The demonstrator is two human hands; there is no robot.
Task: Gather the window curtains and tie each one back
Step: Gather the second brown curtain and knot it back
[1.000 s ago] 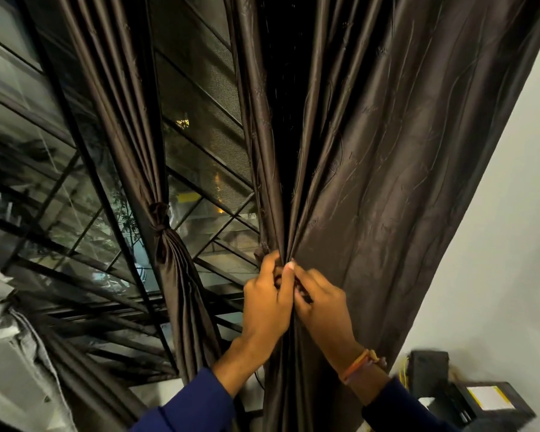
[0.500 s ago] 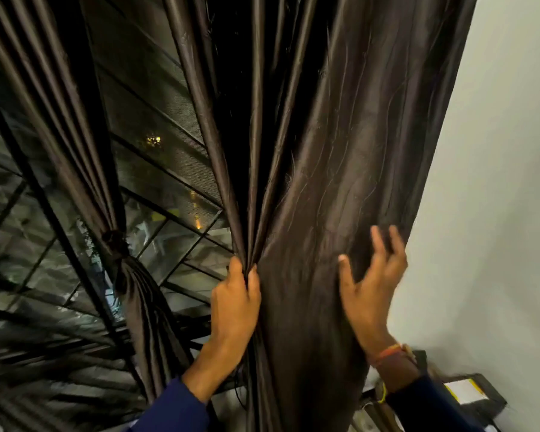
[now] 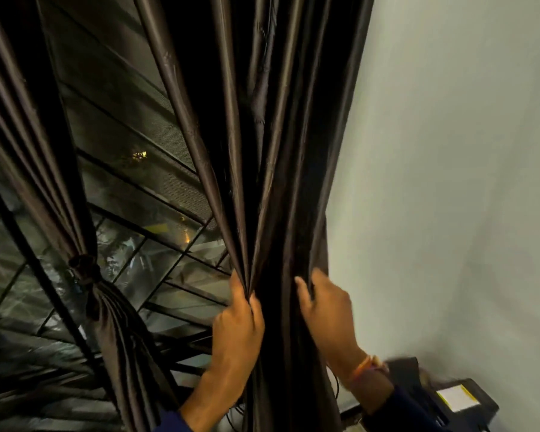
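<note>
A dark brown satin curtain (image 3: 278, 151) hangs in front of me beside the wall, bunched into narrow folds at hand height. My left hand (image 3: 239, 322) grips the folds on its left side. My right hand (image 3: 325, 310) curls round its right edge, the fingers hidden behind the fabric. Between the hands the cloth is drawn into a tight column. A second brown curtain (image 3: 38, 151) hangs at the left, gathered and held by a dark tie (image 3: 83, 269) knotted round its middle.
Behind the curtains is a window (image 3: 131, 157) with dark metal grille bars and mesh. A pale wall (image 3: 455, 182) runs along the right. A black box with a white and yellow label (image 3: 455, 400) sits low at the right, with cables near it.
My right hand swept the curtain's right edge leftward and now grips it close to the left hand. The curtain has gone from spread wide to a narrow bunch. The view shifted left.
</note>
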